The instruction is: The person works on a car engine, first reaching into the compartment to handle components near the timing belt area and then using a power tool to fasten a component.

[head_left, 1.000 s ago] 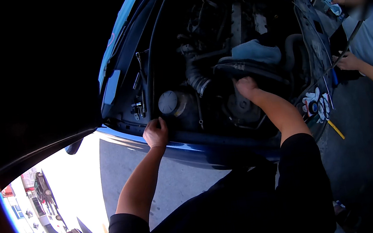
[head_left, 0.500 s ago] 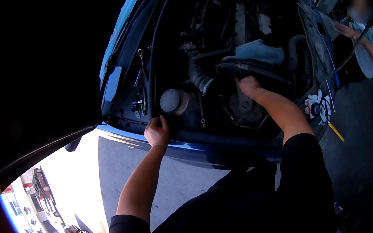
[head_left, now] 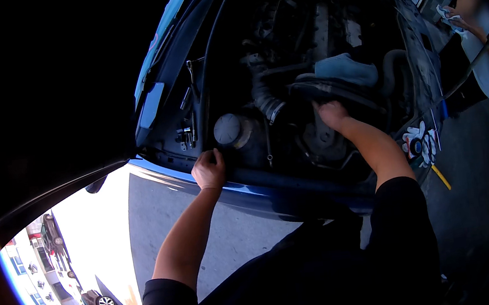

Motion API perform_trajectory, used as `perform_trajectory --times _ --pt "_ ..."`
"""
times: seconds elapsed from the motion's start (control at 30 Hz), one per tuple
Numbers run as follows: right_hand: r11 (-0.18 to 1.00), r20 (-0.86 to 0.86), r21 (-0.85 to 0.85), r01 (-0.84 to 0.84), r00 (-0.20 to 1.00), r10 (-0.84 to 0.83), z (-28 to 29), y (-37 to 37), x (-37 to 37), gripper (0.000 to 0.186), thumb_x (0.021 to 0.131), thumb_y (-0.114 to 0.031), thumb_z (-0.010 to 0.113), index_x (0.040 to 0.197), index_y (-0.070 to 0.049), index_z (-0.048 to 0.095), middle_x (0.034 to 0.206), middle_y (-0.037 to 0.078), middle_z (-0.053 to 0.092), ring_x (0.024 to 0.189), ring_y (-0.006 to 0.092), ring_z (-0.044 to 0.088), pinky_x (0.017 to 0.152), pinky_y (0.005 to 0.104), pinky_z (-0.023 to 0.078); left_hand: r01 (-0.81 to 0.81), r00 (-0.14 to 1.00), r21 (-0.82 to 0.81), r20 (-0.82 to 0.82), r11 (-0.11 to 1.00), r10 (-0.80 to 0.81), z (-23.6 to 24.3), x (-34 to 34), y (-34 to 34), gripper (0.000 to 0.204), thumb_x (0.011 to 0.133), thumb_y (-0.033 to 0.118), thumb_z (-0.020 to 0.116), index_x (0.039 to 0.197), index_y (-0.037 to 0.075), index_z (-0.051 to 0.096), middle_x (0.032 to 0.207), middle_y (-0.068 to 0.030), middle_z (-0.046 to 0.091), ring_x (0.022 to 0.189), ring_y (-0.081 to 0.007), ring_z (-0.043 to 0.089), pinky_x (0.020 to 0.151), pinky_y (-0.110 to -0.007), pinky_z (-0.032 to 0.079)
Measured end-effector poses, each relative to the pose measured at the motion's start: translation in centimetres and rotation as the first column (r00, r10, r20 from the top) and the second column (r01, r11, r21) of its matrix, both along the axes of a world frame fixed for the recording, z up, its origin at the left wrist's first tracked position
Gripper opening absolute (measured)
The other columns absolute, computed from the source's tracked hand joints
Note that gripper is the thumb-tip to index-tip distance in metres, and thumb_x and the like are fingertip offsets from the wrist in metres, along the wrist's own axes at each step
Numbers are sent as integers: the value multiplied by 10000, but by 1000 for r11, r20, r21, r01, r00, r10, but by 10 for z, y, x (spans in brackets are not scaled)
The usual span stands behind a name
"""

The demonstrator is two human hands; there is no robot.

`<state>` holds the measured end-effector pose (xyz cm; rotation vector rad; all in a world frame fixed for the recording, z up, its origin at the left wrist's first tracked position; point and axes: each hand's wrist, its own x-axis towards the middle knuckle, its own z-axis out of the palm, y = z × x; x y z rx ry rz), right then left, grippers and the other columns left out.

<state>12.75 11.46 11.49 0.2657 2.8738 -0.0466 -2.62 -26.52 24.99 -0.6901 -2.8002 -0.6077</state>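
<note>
My left hand (head_left: 209, 169) rests on the blue fender edge (head_left: 248, 191), its fingers curled into a loose fist with nothing visible in them. Just beyond it stands a round grey reservoir cap (head_left: 228, 130). My right hand (head_left: 332, 114) reaches down into the dark engine bay, next to a black curved cover or hose (head_left: 333, 91). Its index finger points forward and the other fingers look curled. Shadow hides the fingertips and whatever they touch. A ribbed intake hose (head_left: 267, 99) lies to the left of that hand, and a light blue cloth (head_left: 346, 69) lies beyond it.
Ratchet (head_left: 190, 69) and sockets (head_left: 184, 138) lie on the ledge below the windscreen. White gloves (head_left: 425, 144), a round black item and a yellow-handled tool (head_left: 441, 177) sit at the car's front corner. A co-worker (head_left: 484, 56) stands at the right, holding a pale cloth (head_left: 451, 19).
The view has shifted slightly, and both my hands keep nearly the same places. The co-worker's hand has risen and now shows a pale cloth.
</note>
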Motion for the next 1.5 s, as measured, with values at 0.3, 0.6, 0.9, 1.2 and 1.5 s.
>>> perform_trajectory --times 0.3,0.6,0.9,1.2,1.5 --pt "999 -89 -10 -30 996 29 -20 5 5 522 1002 -160 409 1521 -113 377 1150 176 693 1092 339 653 968 444 507 -25 999 1 38 1000 25 4 2 2 254 906 264 656 890 33 760 891 -151 741 787 -331 710 754 -412 571" --pt "995 73 97 -18 997 11 -13 10 -7 498 970 -133 458 1467 -116 459 1075 126 720 1010 307 690 872 429 540 -28 998 39 55 999 26 10 2 4 270 909 259 626 861 24 751 869 -151 720 764 -344 689 737 -427 567" --pt "997 109 71 4 994 -12 -38 19 -14 394 957 -107 490 1338 -94 588 1049 132 717 929 303 694 779 440 568 -30 994 2 107 1000 30 13 2 3 275 926 249 634 959 10 767 961 -177 745 804 -330 711 793 -390 585" --pt "990 53 -85 115 992 -111 -24 12 -15 409 986 -165 493 1380 -81 562 1060 162 714 931 324 687 780 449 565 -23 991 -28 131 999 26 16 2 4 282 929 254 630 940 6 764 952 -177 743 796 -331 708 783 -401 580" --pt "991 49 62 -115 993 112 -18 10 -13 364 957 -130 486 1301 -79 594 1027 144 724 923 318 701 777 461 570 -35 997 22 70 999 33 10 2 1 259 898 253 632 848 28 749 901 -147 727 801 -342 695 758 -430 566"
